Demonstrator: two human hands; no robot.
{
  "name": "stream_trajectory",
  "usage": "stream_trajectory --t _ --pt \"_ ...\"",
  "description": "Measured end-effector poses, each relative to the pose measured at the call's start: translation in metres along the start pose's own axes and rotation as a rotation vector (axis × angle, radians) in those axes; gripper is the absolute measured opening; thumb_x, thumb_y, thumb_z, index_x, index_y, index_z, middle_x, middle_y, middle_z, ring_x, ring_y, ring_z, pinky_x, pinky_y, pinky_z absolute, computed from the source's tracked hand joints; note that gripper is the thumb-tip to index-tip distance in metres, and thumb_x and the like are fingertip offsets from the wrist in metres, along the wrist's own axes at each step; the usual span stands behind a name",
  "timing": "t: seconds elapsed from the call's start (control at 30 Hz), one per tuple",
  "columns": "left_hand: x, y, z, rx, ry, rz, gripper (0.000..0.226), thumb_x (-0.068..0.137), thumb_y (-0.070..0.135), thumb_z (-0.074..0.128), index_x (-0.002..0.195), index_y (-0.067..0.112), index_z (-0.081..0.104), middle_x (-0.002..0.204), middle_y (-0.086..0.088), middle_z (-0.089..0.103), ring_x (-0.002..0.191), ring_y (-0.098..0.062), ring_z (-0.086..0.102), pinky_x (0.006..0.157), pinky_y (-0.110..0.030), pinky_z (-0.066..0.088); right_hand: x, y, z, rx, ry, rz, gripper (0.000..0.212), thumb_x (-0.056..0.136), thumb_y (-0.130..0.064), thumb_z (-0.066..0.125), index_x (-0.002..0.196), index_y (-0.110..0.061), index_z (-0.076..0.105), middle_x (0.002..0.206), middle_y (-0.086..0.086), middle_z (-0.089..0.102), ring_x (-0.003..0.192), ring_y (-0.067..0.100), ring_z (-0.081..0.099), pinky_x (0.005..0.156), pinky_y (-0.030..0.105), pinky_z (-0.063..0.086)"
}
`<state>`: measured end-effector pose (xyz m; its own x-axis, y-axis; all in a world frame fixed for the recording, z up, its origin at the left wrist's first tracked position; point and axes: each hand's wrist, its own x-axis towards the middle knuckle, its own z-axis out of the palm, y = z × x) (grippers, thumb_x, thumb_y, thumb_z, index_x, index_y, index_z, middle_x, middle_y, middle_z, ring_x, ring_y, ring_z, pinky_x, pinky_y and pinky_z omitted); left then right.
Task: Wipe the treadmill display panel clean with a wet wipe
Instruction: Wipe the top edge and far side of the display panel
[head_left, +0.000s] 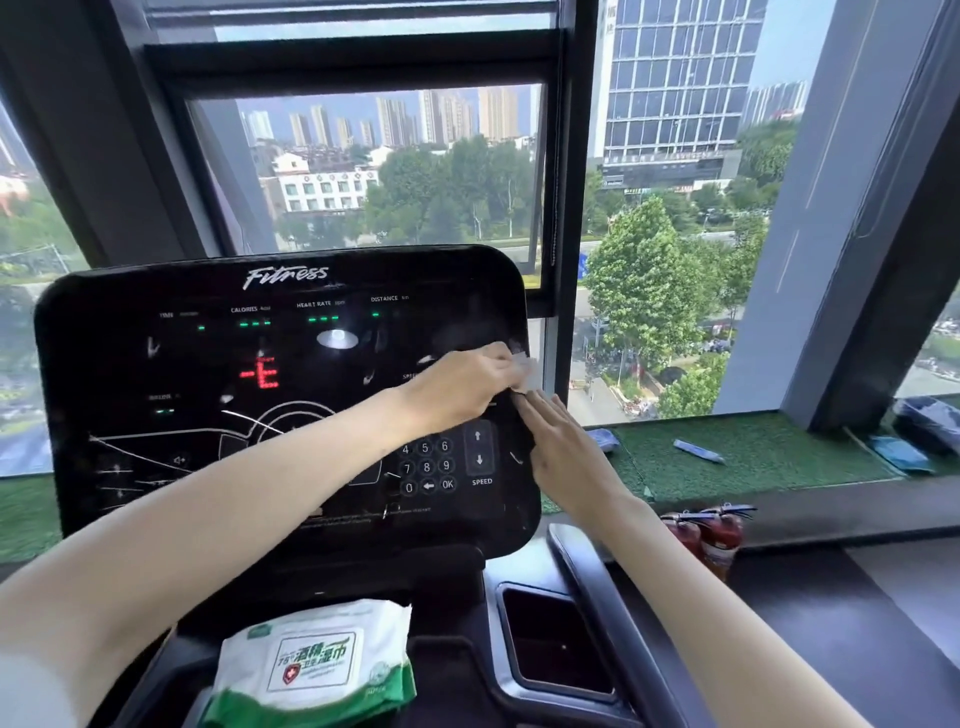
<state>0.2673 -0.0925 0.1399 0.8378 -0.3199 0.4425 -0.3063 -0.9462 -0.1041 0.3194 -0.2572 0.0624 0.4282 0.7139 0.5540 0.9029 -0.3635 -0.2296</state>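
Observation:
The black glossy treadmill display panel (208, 374) fills the middle, with green and red lit readouts and a number keypad at its lower right. My left hand (462, 387) reaches across to the panel's right edge and pinches a small white wet wipe (527, 371) there. My right hand (558, 441) lies just below it with flat, extended fingers, its fingertips touching the wipe's lower edge over the speed buttons. A white and green wet wipe pack (317, 665) rests on the console tray below the panel.
A dark cup holder recess (550, 639) and a curved handrail (597, 587) sit right of the pack. Two red fire extinguishers (709, 535) stand beside the treadmill. A green turf window ledge (753, 452) holds a blue tube and dark items. Large windows lie behind.

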Motion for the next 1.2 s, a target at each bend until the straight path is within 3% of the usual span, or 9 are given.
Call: stream_trajectory --t 0.03,0.13,0.3,0.43,0.57,0.77,0.93,1.1,1.2 --pt "0.001 -0.001 -0.003 0.006 -0.007 0.003 0.033 0.086 -0.006 0.047 0.110 0.012 0.060 0.104 -0.005 0.059 0.091 -0.015 0.057 0.070 -0.033 0.051 0.000 0.002 0.000 -0.006 0.005 -0.008 0.070 0.080 0.010 0.039 0.146 -0.004 0.020 0.154 0.010 0.017 0.143 0.018 0.011 0.115 0.024 0.003" --pt "0.013 -0.019 -0.005 -0.058 0.219 -0.311 0.025 0.091 0.000 0.046 0.106 0.012 0.063 0.107 -0.009 0.060 0.097 -0.024 0.062 0.084 -0.033 0.049 0.000 0.004 0.001 -0.007 0.013 -0.026 0.068 0.081 0.010 0.039 0.146 -0.004 0.021 0.155 0.008 0.011 0.141 0.011 0.003 0.115 0.024 0.003" --pt "0.006 -0.002 -0.003 -0.040 0.008 -0.091 0.031 0.089 -0.003 0.044 0.108 0.018 0.056 0.100 -0.003 0.056 0.083 -0.022 0.061 0.073 -0.034 0.052 0.000 0.002 0.001 -0.012 0.014 -0.021 0.069 0.081 0.010 0.039 0.146 -0.005 0.019 0.155 0.009 0.010 0.141 0.010 0.000 0.115 0.024 0.002" --pt "0.025 -0.015 -0.007 -0.091 0.214 -0.346 0.024 0.095 0.004 0.044 0.108 0.010 0.063 0.104 -0.014 0.059 0.095 -0.028 0.061 0.084 -0.037 0.050 -0.001 0.002 0.001 -0.010 0.020 -0.020 0.067 0.082 0.010 0.039 0.145 -0.004 0.021 0.155 0.008 0.011 0.141 0.012 0.003 0.114 0.021 0.000" --pt "0.015 0.004 -0.002 -0.096 -0.113 -0.074 0.026 0.090 0.000 0.043 0.103 0.014 0.061 0.100 -0.008 0.056 0.087 -0.022 0.059 0.079 -0.039 0.050 -0.001 0.000 0.001 -0.006 0.035 -0.011 0.066 0.082 0.010 0.039 0.145 -0.002 0.023 0.154 0.012 0.016 0.142 0.017 0.010 0.116 0.028 0.008" --pt "0.041 -0.022 -0.012 -0.215 0.287 -0.367 0.035 0.095 -0.001 0.042 0.116 0.018 0.063 0.111 -0.012 0.057 0.108 -0.023 0.056 0.097 -0.024 0.039 0.002 0.000 0.004 -0.010 0.042 -0.014 0.068 0.081 0.012 0.039 0.146 -0.004 0.022 0.155 0.008 0.012 0.141 0.011 0.003 0.114 0.022 0.001" --pt "0.006 -0.005 0.010 -0.103 -0.187 -0.090 0.071 0.089 -0.009 0.040 0.142 0.038 0.031 0.111 -0.002 0.050 0.098 -0.016 0.055 0.084 -0.023 0.046 -0.022 0.000 0.008 -0.052 0.113 -0.001 0.069 0.073 0.012 0.052 0.139 -0.001 0.038 0.147 0.014 0.033 0.137 0.021 0.027 0.114 0.033 0.019" --pt "0.021 -0.024 0.003 -0.174 0.120 -0.206 0.064 0.092 -0.011 0.037 0.137 0.034 0.043 0.127 -0.003 0.052 0.118 -0.013 0.048 0.101 -0.016 0.033 -0.044 0.000 0.021 -0.053 0.046 0.014 0.073 0.065 0.010 0.048 0.136 -0.003 0.043 0.145 0.012 0.037 0.134 0.023 0.036 0.114 0.025 0.009" --pt "0.012 -0.012 0.016 -0.199 -0.004 -0.175 0.060 0.093 -0.008 0.038 0.133 0.035 0.047 0.117 0.001 0.052 0.110 -0.009 0.047 0.093 -0.008 0.030 -0.038 -0.005 0.024 -0.051 0.041 0.015 0.075 0.062 0.012 0.051 0.135 -0.002 0.044 0.144 0.014 0.039 0.134 0.023 0.034 0.113 0.027 0.010"
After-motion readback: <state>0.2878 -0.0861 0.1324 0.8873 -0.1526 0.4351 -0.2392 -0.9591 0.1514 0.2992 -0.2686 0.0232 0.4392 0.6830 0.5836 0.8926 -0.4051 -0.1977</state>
